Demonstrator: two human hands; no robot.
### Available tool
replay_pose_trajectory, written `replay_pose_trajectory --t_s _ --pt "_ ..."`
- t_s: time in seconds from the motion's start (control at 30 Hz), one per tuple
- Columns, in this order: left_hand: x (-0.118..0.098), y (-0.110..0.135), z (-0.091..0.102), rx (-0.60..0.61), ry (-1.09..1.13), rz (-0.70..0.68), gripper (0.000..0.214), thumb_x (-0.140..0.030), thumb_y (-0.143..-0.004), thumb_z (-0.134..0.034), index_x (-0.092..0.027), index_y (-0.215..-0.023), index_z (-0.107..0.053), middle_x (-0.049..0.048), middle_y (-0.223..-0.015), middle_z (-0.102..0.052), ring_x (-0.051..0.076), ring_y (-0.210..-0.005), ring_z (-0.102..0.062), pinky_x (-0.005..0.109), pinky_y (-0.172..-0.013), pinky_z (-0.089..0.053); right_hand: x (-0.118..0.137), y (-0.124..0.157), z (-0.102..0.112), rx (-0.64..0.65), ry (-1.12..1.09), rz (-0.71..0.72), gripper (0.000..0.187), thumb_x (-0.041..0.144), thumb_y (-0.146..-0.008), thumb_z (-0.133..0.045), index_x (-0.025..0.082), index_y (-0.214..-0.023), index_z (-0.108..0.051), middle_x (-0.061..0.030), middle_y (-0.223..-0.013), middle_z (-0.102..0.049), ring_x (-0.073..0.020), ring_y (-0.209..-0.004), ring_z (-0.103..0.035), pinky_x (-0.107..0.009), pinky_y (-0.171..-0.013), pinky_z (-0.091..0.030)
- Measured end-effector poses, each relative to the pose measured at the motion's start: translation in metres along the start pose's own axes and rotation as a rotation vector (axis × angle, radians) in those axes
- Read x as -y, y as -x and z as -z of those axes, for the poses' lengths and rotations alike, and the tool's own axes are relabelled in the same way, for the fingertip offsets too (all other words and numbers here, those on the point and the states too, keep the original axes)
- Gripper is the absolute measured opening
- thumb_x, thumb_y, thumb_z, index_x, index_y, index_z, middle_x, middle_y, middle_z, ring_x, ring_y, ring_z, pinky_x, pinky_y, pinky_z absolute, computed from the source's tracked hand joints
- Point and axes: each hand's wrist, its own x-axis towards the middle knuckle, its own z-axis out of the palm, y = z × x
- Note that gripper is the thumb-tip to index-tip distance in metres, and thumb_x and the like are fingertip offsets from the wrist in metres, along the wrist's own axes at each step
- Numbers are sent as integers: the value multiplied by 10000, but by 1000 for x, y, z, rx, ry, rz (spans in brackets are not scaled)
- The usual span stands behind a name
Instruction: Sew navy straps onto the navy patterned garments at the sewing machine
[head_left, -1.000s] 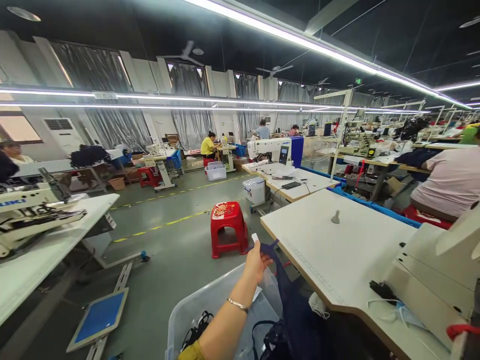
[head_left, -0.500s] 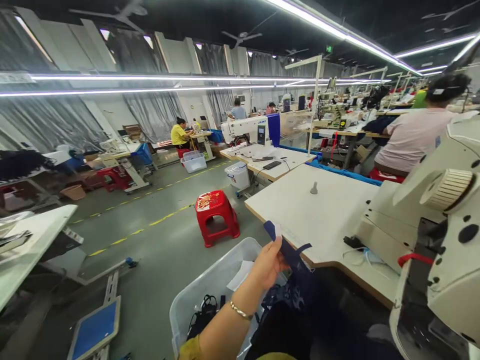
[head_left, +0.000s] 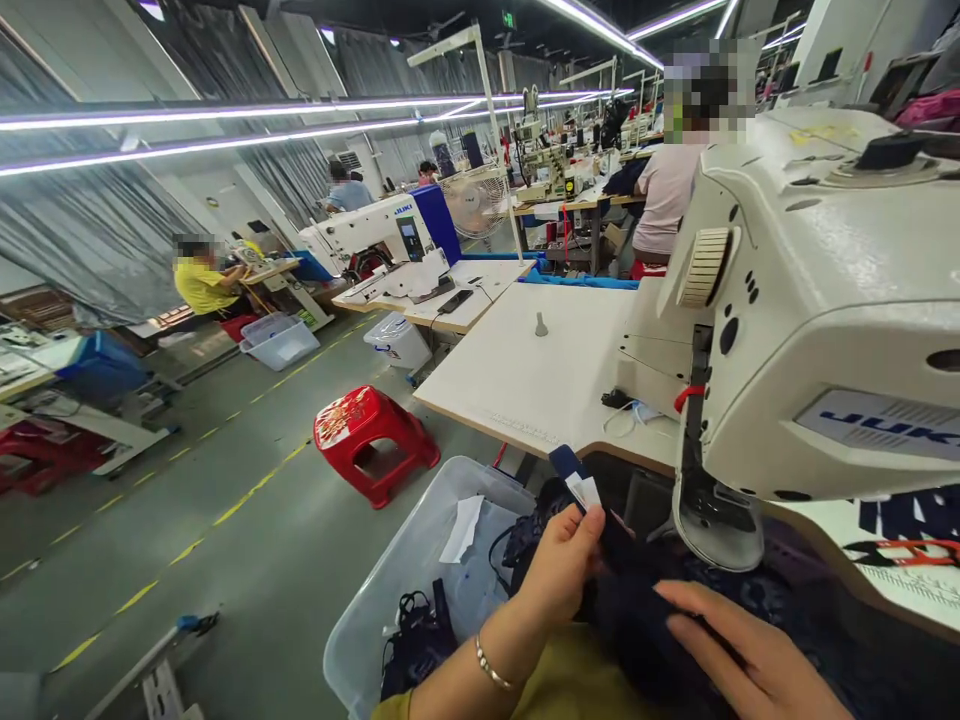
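Observation:
My left hand (head_left: pixel 564 560) is closed on the end of a dark navy garment (head_left: pixel 637 610), pinching a navy band with a white label (head_left: pixel 583 490) at its tip. The dark, partly lacy cloth hangs over my lap, below the tabletop edge. On the right, my right hand (head_left: pixel 742 650) has its fingers around a fold of the same garment; its thumb is hard to make out. The white sewing machine head (head_left: pixel 847 300) stands just beyond that hand. To the left, a clear plastic bin (head_left: pixel 405 560) holds more dark garments (head_left: pixel 420 640) and a white paper (head_left: pixel 462 530).
The white sewing table (head_left: pixel 517 370) carries a small grey peg (head_left: pixel 541 325). Orange-handled snips (head_left: pixel 911 552) lie at the right. A red stool (head_left: pixel 371 440) stands on the floor beyond the bin. Another sewing machine (head_left: pixel 375 235) and seated people (head_left: pixel 671 190) are farther back.
My view has swung right and tilted. My right hand has come into view at the garment. My left hand still grips the labelled end, now closer to my body and the machine.

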Motion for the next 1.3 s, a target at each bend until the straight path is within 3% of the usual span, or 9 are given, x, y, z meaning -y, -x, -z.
replay_pose_trajectory --t_s 0.27,0.47,0.67,0.73,0.83,0.9,1.03,1.3 --pt "5 7 -7 90 67 85 474 -580 -775 -636 -141 -938 -715 111 -904 -694 236 -850 -636 285 -715 -487 -10 -25 -29 -133 23 -18 213 410 -908 -561 309 -955 -743 22 -1002 -761 -191 -898 -730 -202 -741 -589" --pt "10 8 -5 203 100 96 586 -617 -750 -641 -123 -1060 -699 132 -1016 -697 303 -1036 -626 374 -932 -458 -11 -24 -31 -143 105 -112 241 445 -919 -526 301 -916 -719 41 -940 -764 -169 -777 -732 -173 -596 -563" --pt "15 8 -1 303 36 -1 738 -765 -796 -508 -145 -1162 -674 141 -1055 -692 311 -1017 -644 406 -885 -490 -8 -25 -29 -130 86 -158 263 459 -927 -497 293 -900 -699 40 -920 -760 -161 -735 -717 -175 -552 -532" --pt "14 8 -2 297 -64 -62 788 -777 -721 -603 -140 -1180 -670 142 -1041 -696 311 -981 -651 397 -867 -497 -9 -25 -30 -118 94 -158 253 447 -928 -492 297 -895 -693 42 -896 -760 -162 -721 -716 -185 -550 -529" --pt "11 9 -3 223 -200 -127 606 -589 -709 -764 -137 -1109 -712 110 -972 -717 280 -948 -653 357 -899 -480 -7 -26 -32 -109 96 -143 232 430 -923 -497 299 -881 -684 42 -868 -758 -164 -707 -716 -198 -572 -538" --pt "11 8 -3 165 -248 -150 482 -542 -789 -716 -142 -1058 -734 97 -961 -723 265 -958 -650 335 -911 -473 -5 -26 -33 -124 72 -128 240 432 -925 -494 293 -849 -674 33 -863 -753 -163 -693 -711 -206 -607 -551" --pt "12 4 3 135 -254 -148 543 -631 -810 -639 -126 -972 -754 115 -945 -728 274 -916 -666 332 -863 -500 -4 -20 -32 -156 -2 -121 196 468 -895 -552 304 -912 -657 24 -895 -748 -178 -766 -720 -216 -685 -572" --pt "21 -5 8 88 -195 -92 568 -666 -799 -626 -116 -890 -739 136 -907 -735 278 -877 -685 335 -790 -529 -24 2 -33 -202 -25 -307 252 513 -833 -613 300 -952 -675 -4 -933 -749 -213 -817 -723 -253 -661 -593"
